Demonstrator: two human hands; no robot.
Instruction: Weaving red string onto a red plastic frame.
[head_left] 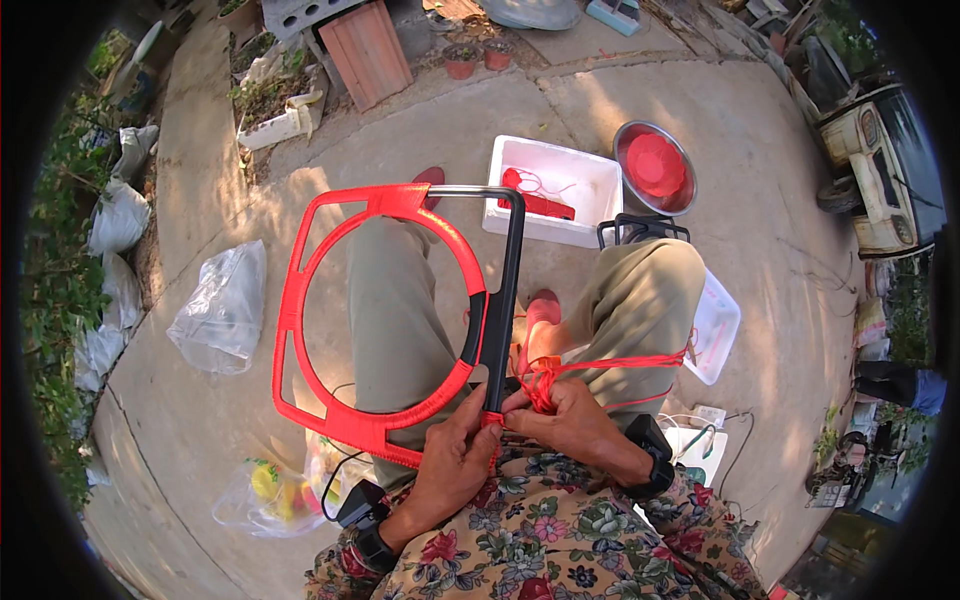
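While its lower right corner is worked near the waist, a squarish frame (365, 432) with a ring (461, 260) set inside it is held over the left thigh. Most of it is bound in red; black is left showing along the right-hand bar (507, 300) and part of the ring, bare metal at the top. Near the bar's lower end, the frame is gripped between thumb and fingers by the left hand (452, 455). Just beside it, a loose bundle of red cord (543, 385) is clasped by the right hand (572, 425), its fingertips brought close to the bar; exact contact cannot be told. Stiff, fairly light handling is judged likely, with some slip expected on the smooth bare bar; a hold is best taken low on the bar, where the bound part gives grip. The cord is judged soft and easily tangled; its strands are drawn across the right leg (640, 290). Farther out, a red bundle is held in a white box (555, 235), beside which a metal basin (688, 195) is set. To the left, a clear plastic bag (222, 310) is left on the concrete.
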